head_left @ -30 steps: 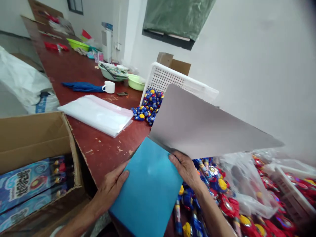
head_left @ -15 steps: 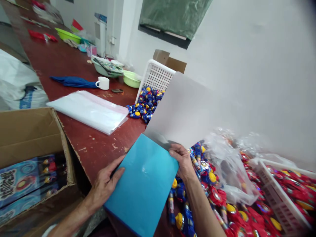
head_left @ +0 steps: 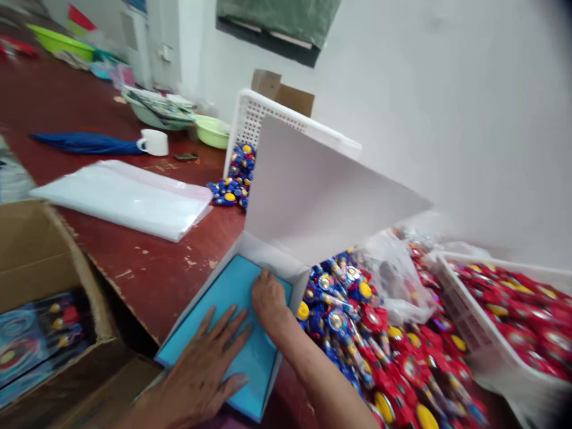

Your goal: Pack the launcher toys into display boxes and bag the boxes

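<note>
An open box point(head_left: 217, 262) with white inner walls stands at the table's front edge, its large pale lid point(head_left: 313, 196) raised behind it. Inside the box lies a flat blue panel point(head_left: 235, 280), lower than the rim. My left hand point(head_left: 203, 363) rests flat on the panel's near left part with its fingers spread. My right hand point(head_left: 270, 298) is at the far right part of the panel, its fingers curled down; whether they pinch anything is hidden.
Blue and red toys point(head_left: 357, 310) are heaped right of the box, beside a white basket point(head_left: 469, 322) of red ones. A cardboard carton point(head_left: 71, 268) stands at the left. Plastic sheets point(head_left: 129, 193), a white mug point(head_left: 154, 143) and a blue umbrella point(head_left: 84, 142) lie farther back.
The blue panel has gone down inside the box, showing its white walls. My left hand has moved from its edge onto its top; my right hand has moved inward. The view has shifted right.
</note>
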Motion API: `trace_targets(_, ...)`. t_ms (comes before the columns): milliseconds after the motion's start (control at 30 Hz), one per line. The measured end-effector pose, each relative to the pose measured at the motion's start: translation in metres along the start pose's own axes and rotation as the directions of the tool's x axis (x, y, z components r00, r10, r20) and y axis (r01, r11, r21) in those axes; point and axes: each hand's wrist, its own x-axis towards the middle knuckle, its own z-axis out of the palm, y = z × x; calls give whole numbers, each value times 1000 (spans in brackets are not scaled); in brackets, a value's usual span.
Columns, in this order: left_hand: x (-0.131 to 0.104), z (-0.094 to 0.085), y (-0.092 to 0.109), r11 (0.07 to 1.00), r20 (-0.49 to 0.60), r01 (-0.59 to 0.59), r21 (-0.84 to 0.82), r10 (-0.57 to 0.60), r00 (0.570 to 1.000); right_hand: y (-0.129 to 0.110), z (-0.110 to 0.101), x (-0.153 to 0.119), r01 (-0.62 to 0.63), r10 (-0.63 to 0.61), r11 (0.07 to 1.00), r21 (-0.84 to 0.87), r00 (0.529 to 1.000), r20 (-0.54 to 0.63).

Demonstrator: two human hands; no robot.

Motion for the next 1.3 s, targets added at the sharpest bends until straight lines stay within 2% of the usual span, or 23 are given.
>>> trace_targets(67,-5,0,-1,999,66,-39,26,37,997,7,-11,-5,30,-29,998,49,1000,-12)
trace_targets(167,1,7,-7,999,111,47,8,-48,993,45,-46,-27,26,-8,988,150,993,-119)
trace_targets(233,13,14,-6,993,137,120,6,-119,983,78,-68,-52,-75,123,978,195,961,-249)
trace_targets(300,27,19,0,986,149,164,18,-165,975,110,-81,-80,-198,270,954,226,895,-356)
trace_targets(367,39,22,8,981,156,190,36,-193,969,132,-80,-108,-266,345,933,242,854,-389)
trace_targets(433,45,23,14,979,146,196,54,-202,969,145,-70,-134,-292,363,927,236,857,-365)
trace_targets(533,45,24,17,984,105,168,63,-174,979,149,-47,-165,-339,386,920,199,871,-304)
trace_targets(633,40,28,15,993,56,114,36,-116,992,147,-33,-180,-392,427,903,179,866,-260)
trace_targets(733,39,32,17,998,9,34,-50,-34,999,153,-40,-188,-381,422,902,205,878,-225)
trace_targets(767,40,33,20,996,-10,6,-88,-7,1000,158,-47,-194,-382,434,895,231,867,-246)
trace_targets(833,42,34,27,987,-41,-33,-158,27,999,171,-65,-217,-421,500,862,283,799,-334)
trace_targets(900,43,34,36,975,-79,-64,-213,48,996,184,-83,-254,-496,585,811,311,703,-405)
trace_targets(933,44,33,40,968,-97,-84,-237,63,993,188,-89,-276,-535,618,786,309,672,-409)
trace_targets(1000,46,31,50,949,-136,-147,-279,113,984,189,-92,-318,-599,661,749,283,649,-376)
trace_targets(1067,49,27,63,915,-175,-242,-324,193,965,179,-82,-349,-640,689,723,261,641,-338)
trace_targets(1133,57,24,82,857,-207,-353,-376,293,933,165,-63,-362,-676,731,681,281,603,-320)
trace_targets(1233,76,28,127,767,-212,-470,-437,420,883,150,-34,-358,-717,811,580,387,463,-357)
trace_targets(1300,94,37,163,743,-157,-508,-435,493,856,148,-23,-351,-718,835,538,441,385,-393)
